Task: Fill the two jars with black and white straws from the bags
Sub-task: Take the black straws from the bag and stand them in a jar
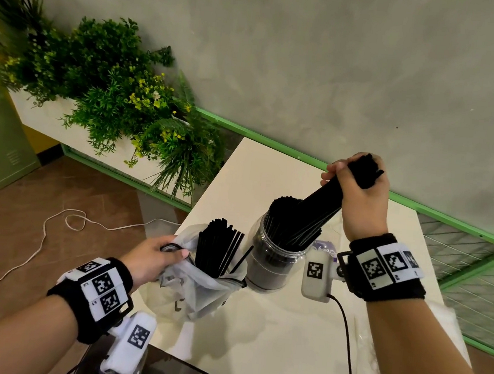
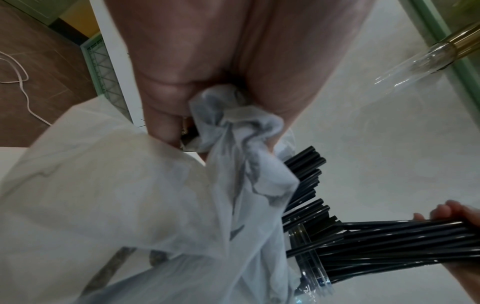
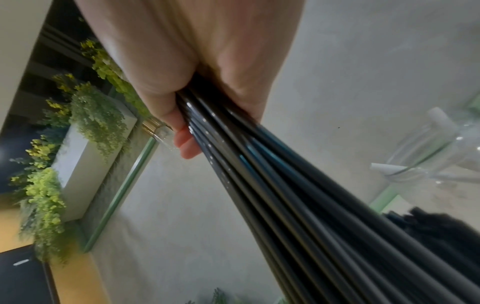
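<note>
A clear jar point(image 1: 271, 265) stands mid-table, packed with black straws. My right hand point(image 1: 358, 189) grips a thick bundle of black straws point(image 1: 320, 203) above it, their lower ends inside the jar's mouth; the right wrist view shows the bundle point(image 3: 285, 185) fanning out from my fist. Left of the jar a translucent white plastic bag point(image 1: 198, 285) stands with more black straws point(image 1: 218, 247) sticking up out of it. My left hand point(image 1: 156, 256) holds the bunched bag edge point(image 2: 228, 123). No white straws show in the head view.
The white table point(image 1: 254, 340) has a drop at its near-left edge. A grey wall and green rail point(image 1: 450, 217) run behind. Planter greenery point(image 1: 112, 90) stands at left. A clear jar holding white straws point(image 3: 426, 156) shows in the right wrist view. A white cord point(image 1: 45, 241) lies on the floor.
</note>
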`<action>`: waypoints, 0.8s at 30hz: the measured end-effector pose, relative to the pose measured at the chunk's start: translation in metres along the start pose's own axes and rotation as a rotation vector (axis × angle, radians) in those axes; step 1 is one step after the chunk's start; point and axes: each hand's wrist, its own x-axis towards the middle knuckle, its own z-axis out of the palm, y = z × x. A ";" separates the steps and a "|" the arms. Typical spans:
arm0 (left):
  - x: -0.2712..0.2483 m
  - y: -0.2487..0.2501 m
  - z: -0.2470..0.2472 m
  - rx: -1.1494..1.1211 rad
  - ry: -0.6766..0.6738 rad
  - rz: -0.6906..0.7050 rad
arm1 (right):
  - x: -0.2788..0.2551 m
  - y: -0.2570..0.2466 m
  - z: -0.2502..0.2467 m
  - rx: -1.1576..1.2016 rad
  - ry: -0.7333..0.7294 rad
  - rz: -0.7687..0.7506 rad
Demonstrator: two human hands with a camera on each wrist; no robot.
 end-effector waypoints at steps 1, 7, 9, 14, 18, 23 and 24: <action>-0.001 0.000 0.000 -0.001 0.002 0.001 | -0.001 0.005 -0.002 0.001 0.015 0.014; -0.003 0.002 0.002 -0.004 0.005 0.009 | -0.004 0.037 -0.007 -0.020 0.033 0.116; -0.003 0.001 0.002 -0.001 0.006 -0.002 | -0.007 0.052 -0.009 -0.158 -0.035 0.155; -0.003 0.002 0.003 0.005 0.006 -0.016 | -0.014 0.064 -0.018 -0.471 -0.084 0.153; -0.004 0.003 0.004 0.001 0.011 -0.011 | -0.020 0.065 -0.020 -0.484 -0.033 -0.058; -0.006 0.003 0.004 0.000 0.013 -0.010 | -0.019 0.077 -0.028 -0.809 -0.231 -0.195; -0.006 0.003 0.004 -0.002 0.012 -0.012 | -0.020 0.078 -0.029 -0.811 -0.226 -0.231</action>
